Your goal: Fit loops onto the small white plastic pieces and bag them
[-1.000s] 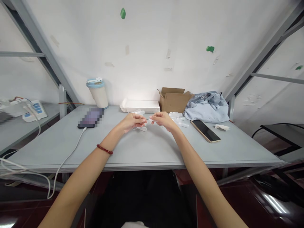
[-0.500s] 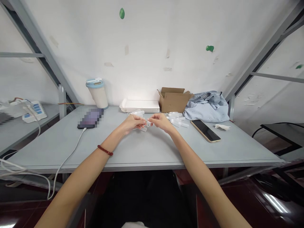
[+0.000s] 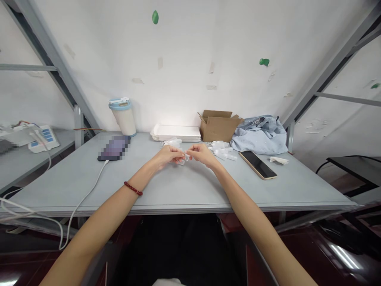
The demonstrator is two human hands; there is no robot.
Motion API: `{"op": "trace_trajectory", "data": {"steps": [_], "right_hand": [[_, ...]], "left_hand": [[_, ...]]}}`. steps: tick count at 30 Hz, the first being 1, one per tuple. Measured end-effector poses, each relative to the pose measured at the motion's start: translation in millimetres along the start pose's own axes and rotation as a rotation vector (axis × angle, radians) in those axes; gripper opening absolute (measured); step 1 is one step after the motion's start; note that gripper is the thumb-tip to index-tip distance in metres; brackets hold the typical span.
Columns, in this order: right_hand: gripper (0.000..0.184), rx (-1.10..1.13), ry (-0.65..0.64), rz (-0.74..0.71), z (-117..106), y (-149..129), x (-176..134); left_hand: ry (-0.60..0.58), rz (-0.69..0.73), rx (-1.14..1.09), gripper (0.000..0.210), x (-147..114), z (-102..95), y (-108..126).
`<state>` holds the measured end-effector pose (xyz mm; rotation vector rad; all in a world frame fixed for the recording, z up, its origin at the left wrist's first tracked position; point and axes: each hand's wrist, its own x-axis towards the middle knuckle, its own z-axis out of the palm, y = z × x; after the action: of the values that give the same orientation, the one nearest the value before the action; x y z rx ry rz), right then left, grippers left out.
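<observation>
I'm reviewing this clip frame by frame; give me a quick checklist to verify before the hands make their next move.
1. Hands in view: ok. The left hand and right hand are both above the table.
2. White loop held: ok. It shows between the pinched fingertips of both hands.
3. Loop fastened: cannot tell. Too small, partly covered by fingers.
4. Phone on the right apart from the right hand: ok.
5. Lidded cup standing at the back: ok.
6. White cable wholly on the table: not ok. It hangs over the front edge.
</observation>
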<state>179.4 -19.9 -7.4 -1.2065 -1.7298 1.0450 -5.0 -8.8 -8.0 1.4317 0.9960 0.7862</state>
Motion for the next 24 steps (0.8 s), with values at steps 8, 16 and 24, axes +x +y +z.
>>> {"op": "trace_trajectory", "data": {"steps": [8,16,24], "right_hand": [[0.030,0.004,-0.011,0.012,0.1,0.9,1.2],[0.028,0.010,-0.037,0.007,3.9,0.7,-0.2],[0.033,0.091,0.014,0.000,-2.7,-6.8,-0.4]], "left_hand": [[-0.004,-0.023,-0.011,0.019,-1.7,2.2,1.8],[-0.104,-0.017,0.015,0.025,-0.1,-1.5,-3.2],[-0.041,-0.038,-0.108,0.036,4.2,-7.8,1.6]]}}
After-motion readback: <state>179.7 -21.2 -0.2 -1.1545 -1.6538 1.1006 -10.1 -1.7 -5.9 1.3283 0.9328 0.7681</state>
